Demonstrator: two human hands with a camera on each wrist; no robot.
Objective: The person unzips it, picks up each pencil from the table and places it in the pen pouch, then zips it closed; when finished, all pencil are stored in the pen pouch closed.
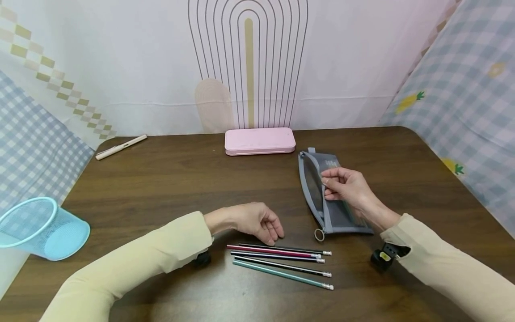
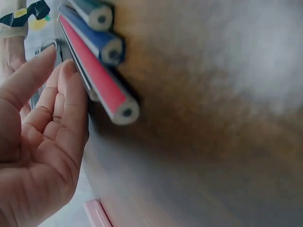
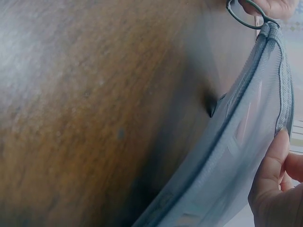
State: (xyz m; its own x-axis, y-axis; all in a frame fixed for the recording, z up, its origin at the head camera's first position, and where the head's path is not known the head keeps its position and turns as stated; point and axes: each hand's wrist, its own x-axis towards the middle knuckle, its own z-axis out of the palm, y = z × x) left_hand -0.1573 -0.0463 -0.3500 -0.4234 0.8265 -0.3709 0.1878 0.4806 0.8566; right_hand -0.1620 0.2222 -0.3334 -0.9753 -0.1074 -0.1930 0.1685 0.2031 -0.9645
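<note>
A grey mesh zip pouch (image 1: 339,219) lies at the right with its zipper undone and its mouth gaping. My right hand (image 1: 348,190) pinches the right edge of that mouth between thumb and fingers; in the right wrist view the fingertips (image 3: 279,146) grip the zipper edge. Several pencils lie side by side in front of me, among them a red pencil (image 1: 269,251) and a teal pencil (image 1: 281,274). Just behind their left ends is my left hand (image 1: 259,222), fingers loosely bent and holding nothing. Whether its fingertips touch the rearmost black pencil (image 1: 287,249), I cannot tell.
A pink pencil case (image 1: 259,141) sits at the table's back edge. Toward the back left lies a white pen (image 1: 120,147). A light blue mesh cup (image 1: 66,235) is at the left edge. Patterned cloth (image 1: 153,67) hangs behind and at both sides.
</note>
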